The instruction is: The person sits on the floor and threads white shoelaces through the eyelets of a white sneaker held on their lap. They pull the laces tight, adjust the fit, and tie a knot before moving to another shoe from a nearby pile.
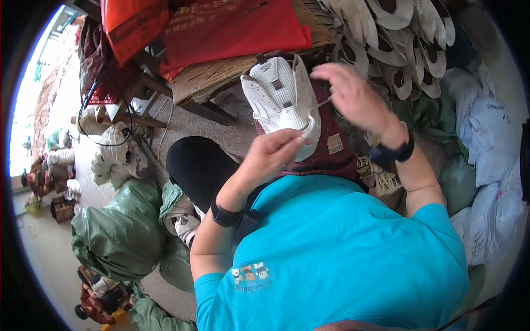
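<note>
Teal shirt [348,248] up close, 3 animal prints [250,272] plus lettering [254,285]. White shoe [284,98] sits just past left hand [271,153], pinched at its near edge; right hand [358,98] beside it, blurred, can't tell its grip.

Before you: white perforated shoe upper [271,83]. Beyond it: rough wooden bench [204,86], flat red bag [237,33] on top. Your left: bulging green plastic sack [118,231]. Your right: bulging pale plastic sacks [488,140].

Bright light [25,105] filled the ten o'clock rim, pale floor [49,248] spread towards eight o'clock, and a worn wooden table [201,85] stood between eleven and twelve o'clock.
</note>
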A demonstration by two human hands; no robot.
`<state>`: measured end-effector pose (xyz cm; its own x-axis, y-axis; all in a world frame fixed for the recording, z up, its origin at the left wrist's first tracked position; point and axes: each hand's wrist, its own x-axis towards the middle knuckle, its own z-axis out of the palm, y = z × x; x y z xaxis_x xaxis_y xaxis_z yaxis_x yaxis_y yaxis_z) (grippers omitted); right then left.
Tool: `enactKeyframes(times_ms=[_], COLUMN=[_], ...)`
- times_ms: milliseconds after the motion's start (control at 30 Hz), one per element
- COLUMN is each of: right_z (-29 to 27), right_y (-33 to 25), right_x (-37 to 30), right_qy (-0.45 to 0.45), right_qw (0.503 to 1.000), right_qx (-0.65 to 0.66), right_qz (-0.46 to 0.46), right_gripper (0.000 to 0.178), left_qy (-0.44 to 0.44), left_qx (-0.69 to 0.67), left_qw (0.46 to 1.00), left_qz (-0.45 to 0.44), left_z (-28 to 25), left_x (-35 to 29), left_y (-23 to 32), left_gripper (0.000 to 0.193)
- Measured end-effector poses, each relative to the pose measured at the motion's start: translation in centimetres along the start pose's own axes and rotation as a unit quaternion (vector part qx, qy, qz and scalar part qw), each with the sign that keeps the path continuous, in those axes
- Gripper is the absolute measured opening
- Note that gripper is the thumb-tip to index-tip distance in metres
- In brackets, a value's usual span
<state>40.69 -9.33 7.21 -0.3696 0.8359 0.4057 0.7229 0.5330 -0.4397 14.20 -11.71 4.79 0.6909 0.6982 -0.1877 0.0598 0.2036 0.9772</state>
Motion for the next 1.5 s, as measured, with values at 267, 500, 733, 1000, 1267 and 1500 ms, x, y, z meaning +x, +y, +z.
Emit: enactKeyframes(times_ms=[267,500,733,1000,1267,1500], right_z=[2.2,1.6,2.2,3.6,3.8,4.8], right_y=[-5.3,-3.7,-2.4,-1.5,-2.8,-3.4], right_x=[0.0,1.2,1.6,0.7,1.4,1.6], right_qy=[-0.122,-0.165,-0.066,0.005,0.014,0.012], right_qw=[0.925,0.93,0.967,0.966,1.0,1.0], right_qx=[0.347,0.291,0.236,0.205,0.009,-0.009], right_qz=[0.101,0.152,0.075,0.156,0.024,0.005], right_gripper=[0.025,0.01,0.008,0.009,0.014,0.017], left_qy=[-0.011,0.061,0.148,0.216,0.21,0.218], left_qx=[0.022,0.032,0.083,0.311,0.321,0.304], left_qw=[0.999,0.996,0.978,0.91,0.908,0.908], left_qz=[-0.024,0.057,0.118,0.165,0.171,0.191], left_z=[-0.5,-2.2,-1.7,-1.6,-2.0,-1.8], left_x=[1.2,2.1,3.9,3.8,3.9,4.1], left_y=[0.5,-0.7,-1.8,-0.5,-1.0,-1.2], left_gripper=[0.03,0.034,0.02,0.024,0.024,0.025])
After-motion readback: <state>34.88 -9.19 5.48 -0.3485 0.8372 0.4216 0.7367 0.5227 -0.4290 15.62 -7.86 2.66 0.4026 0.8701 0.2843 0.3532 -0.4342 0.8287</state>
